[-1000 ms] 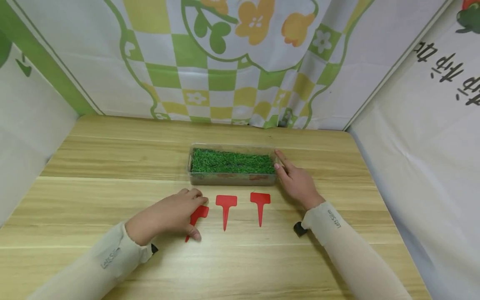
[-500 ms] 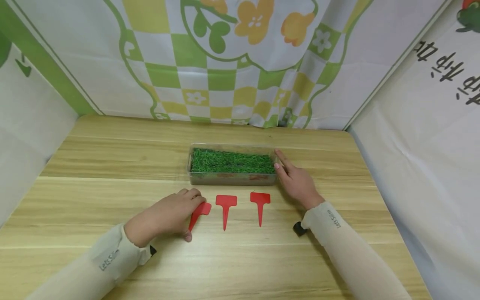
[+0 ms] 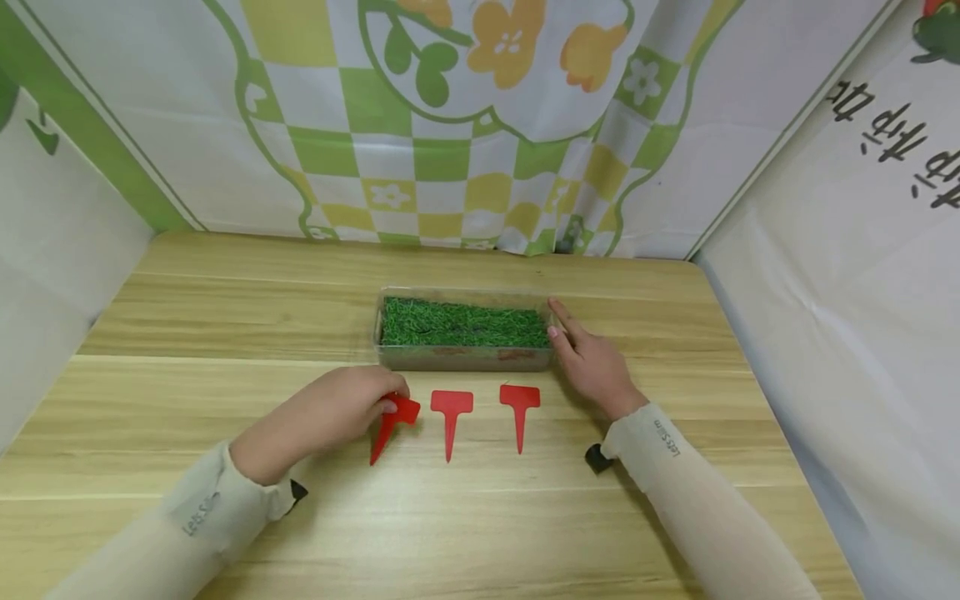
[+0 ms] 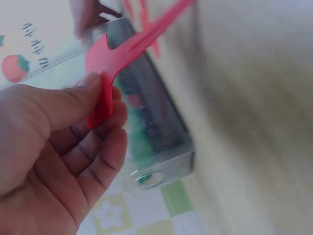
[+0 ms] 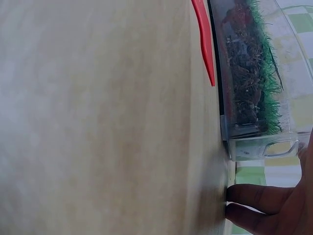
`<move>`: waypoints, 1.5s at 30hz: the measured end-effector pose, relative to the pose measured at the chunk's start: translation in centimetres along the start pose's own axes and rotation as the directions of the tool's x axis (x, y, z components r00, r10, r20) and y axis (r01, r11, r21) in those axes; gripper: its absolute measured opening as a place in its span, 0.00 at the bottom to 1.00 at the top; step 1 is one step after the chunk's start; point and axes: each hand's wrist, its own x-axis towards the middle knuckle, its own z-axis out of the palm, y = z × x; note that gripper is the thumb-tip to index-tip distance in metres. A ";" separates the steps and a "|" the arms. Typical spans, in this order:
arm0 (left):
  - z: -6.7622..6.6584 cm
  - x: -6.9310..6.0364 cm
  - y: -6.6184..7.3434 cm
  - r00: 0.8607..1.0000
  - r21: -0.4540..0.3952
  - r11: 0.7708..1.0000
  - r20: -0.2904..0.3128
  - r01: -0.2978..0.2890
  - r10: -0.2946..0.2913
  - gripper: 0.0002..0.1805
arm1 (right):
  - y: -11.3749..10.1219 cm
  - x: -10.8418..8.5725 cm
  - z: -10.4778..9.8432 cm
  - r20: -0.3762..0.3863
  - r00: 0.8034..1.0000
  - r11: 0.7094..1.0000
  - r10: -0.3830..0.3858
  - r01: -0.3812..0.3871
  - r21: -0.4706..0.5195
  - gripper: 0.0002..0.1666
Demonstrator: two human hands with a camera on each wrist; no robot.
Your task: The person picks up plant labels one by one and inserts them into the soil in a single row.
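My left hand (image 3: 330, 412) pinches a red T-shaped plant label (image 4: 105, 63) by its wide head between thumb and fingers, its pointed stem sticking out free. Two more red plant labels lie flat side by side, a middle label (image 3: 452, 404) and a right label (image 3: 520, 397). Behind them stands a clear plastic box (image 3: 465, 360) filled with green artificial grass (image 3: 465, 323). Against the box's right end rests my right hand (image 3: 597, 371), thumb and index finger stretched out to touch it. Two of its other fingers (image 5: 259, 196) show extended in the right wrist view.
Everything lies on a light wooden table (image 3: 480, 533). A green and yellow checked cloth (image 3: 450, 158) hangs behind its back edge. White cloths hang along both sides, the right cloth (image 3: 847, 275) bearing black writing.
My left hand has closed its thumb and fingers on the left plant label's head and shifted it slightly, its stem coming into fuller view. My right hand and the box stay where they were.
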 end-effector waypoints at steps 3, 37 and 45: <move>-1.4 0.0 0.2 0.998 -0.021 1.000 -0.057 -0.011 0.010 0.08 | 0.0 0.0 0.0 -0.007 1.000 1.000 -0.003 0.003 -0.001 0.36; -7.8 4.7 0.6 0.914 0.075 0.996 -0.405 0.044 -0.009 0.11 | 0.1 0.1 0.1 -0.002 1.000 1.000 0.006 -0.006 -0.002 0.35; -6.8 5.9 -0.4 0.937 0.056 0.996 -0.346 0.068 -0.044 0.10 | 0.0 0.1 0.2 0.000 1.000 1.000 0.012 -0.012 -0.003 0.34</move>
